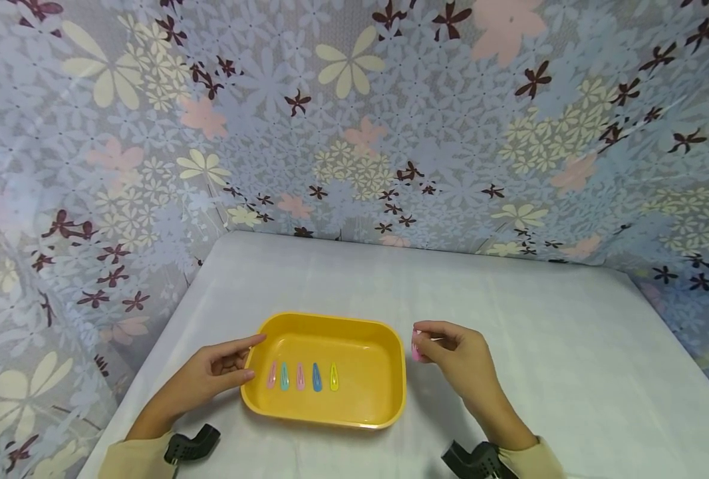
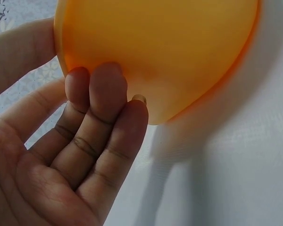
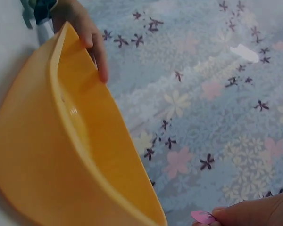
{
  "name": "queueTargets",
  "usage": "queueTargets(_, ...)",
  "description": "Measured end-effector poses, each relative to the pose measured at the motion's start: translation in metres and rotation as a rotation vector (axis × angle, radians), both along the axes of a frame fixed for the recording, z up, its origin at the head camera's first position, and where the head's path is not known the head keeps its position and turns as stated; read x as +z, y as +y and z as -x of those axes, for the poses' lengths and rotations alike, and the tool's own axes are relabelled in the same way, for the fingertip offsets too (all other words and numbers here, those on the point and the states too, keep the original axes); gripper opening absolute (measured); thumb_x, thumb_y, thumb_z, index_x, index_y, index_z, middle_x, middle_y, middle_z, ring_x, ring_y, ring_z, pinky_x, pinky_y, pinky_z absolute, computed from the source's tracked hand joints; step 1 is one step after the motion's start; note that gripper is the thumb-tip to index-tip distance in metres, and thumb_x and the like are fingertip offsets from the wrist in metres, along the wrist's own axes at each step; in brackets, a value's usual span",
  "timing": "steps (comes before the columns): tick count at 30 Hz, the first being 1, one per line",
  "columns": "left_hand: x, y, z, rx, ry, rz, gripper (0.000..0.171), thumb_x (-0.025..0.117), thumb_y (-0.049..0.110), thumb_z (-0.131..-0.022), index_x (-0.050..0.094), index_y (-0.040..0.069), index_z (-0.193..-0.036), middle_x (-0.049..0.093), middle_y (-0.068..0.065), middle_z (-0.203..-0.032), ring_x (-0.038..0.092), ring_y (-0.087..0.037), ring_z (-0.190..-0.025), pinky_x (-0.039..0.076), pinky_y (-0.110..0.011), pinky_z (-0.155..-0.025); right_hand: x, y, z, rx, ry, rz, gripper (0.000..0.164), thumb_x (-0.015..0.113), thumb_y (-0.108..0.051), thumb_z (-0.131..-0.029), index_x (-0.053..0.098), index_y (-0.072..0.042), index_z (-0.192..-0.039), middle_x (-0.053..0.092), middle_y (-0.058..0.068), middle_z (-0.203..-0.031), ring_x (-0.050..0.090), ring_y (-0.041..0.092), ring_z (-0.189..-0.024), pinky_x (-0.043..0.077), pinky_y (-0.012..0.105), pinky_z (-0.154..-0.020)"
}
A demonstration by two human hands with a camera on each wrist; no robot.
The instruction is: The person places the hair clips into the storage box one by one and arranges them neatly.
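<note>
A yellow tray (image 1: pixel 354 422) stands on the white-covered table, and in it several snap hair clips lie in a row: pink (image 1: pixel 271 376), teal (image 1: pixel 284 376), pink (image 1: pixel 300 376), blue (image 1: pixel 316 377) and yellow (image 1: pixel 334 376). My left hand (image 1: pixel 213 372) grips the tray's left end, its thumb and index finger at the rim; the left wrist view shows other fingers (image 2: pixel 108 89) bent against the outer wall. Just beyond the tray's right end, my right hand (image 1: pixel 459 352) pinches a pink hair clip (image 3: pixel 203 216) between thumb and fingers. That clip is partly hidden by the fingers.
White cloth (image 1: pixel 570 372) covers the table around the tray. A flower-patterned cloth (image 1: pixel 354 120) hangs behind the table and along its sides. Black devices are strapped to the left wrist (image 1: pixel 193 444) and right wrist (image 1: pixel 477 459).
</note>
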State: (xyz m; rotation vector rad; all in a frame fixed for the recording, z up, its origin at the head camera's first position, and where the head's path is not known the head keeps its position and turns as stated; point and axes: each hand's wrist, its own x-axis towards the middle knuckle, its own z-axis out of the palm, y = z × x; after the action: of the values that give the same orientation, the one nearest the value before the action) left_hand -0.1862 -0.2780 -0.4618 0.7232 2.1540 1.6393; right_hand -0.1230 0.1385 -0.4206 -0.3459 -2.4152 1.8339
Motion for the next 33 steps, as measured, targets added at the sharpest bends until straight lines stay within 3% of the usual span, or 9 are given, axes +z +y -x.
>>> queueTargets(8,0.0,0.001,0.0,-0.006,0.006,-0.008,0.052,0.068,0.002,-0.097,0.052,-0.003,-0.147,0.052,-0.015,-0.094,0.052,-0.012,-0.076,0.044,-0.025,-0.06,0.004,-0.023,0.009,0.026,-0.012,0.087,0.022,0.079,-0.006,-0.09,0.076,-0.002,-0.111,0.071,0.013,-0.097,0.071,0.026,-0.083,0.06,0.032,-0.073)
queueTargets(15,0.003,0.0,-0.001,-0.003,0.008,-0.01,0.053,0.068,0.003,-0.097,0.052,-0.003,-0.147,0.053,-0.016,-0.094,0.052,-0.012,-0.077,0.045,-0.025,-0.061,0.0,-0.047,0.013,0.117,-0.012,0.103,0.018,0.078,-0.001,-0.089,0.076,0.003,-0.107,0.07,0.012,-0.091,0.072,0.025,-0.079,0.06,0.032,-0.07)
queueTargets(20,0.002,0.001,-0.001,-0.006,-0.001,-0.011,0.053,0.068,0.003,-0.097,0.052,-0.002,-0.147,0.053,-0.016,-0.095,0.053,-0.011,-0.078,0.045,-0.025,-0.061,-0.007,-0.062,0.019,0.177,-0.007,-0.007,0.015,0.077,-0.003,-0.089,0.077,0.002,-0.103,0.071,0.007,-0.087,0.072,0.02,-0.074,0.06,0.031,-0.066)
queueTargets(27,0.0,0.002,0.001,-0.013,0.028,-0.006,0.053,0.069,0.004,-0.097,0.052,-0.003,-0.147,0.053,-0.015,-0.095,0.053,-0.011,-0.079,0.045,-0.026,-0.062,-0.012,-0.075,0.024,0.299,0.061,-0.32,0.01,0.077,-0.004,-0.088,0.077,-0.001,-0.098,0.067,-0.004,-0.074,0.064,0.01,-0.061,0.053,0.025,-0.056)
queueTargets(33,0.0,0.0,0.0,-0.007,0.038,-0.012,0.053,0.07,0.004,-0.097,0.052,-0.003,-0.146,0.053,-0.015,-0.095,0.052,-0.012,-0.078,0.045,-0.027,-0.062,-0.013,-0.086,0.027,0.365,0.069,-0.347,0.01,0.074,0.0,-0.087,0.077,0.001,-0.096,0.065,-0.003,-0.074,0.061,0.01,-0.062,0.052,0.024,-0.056)
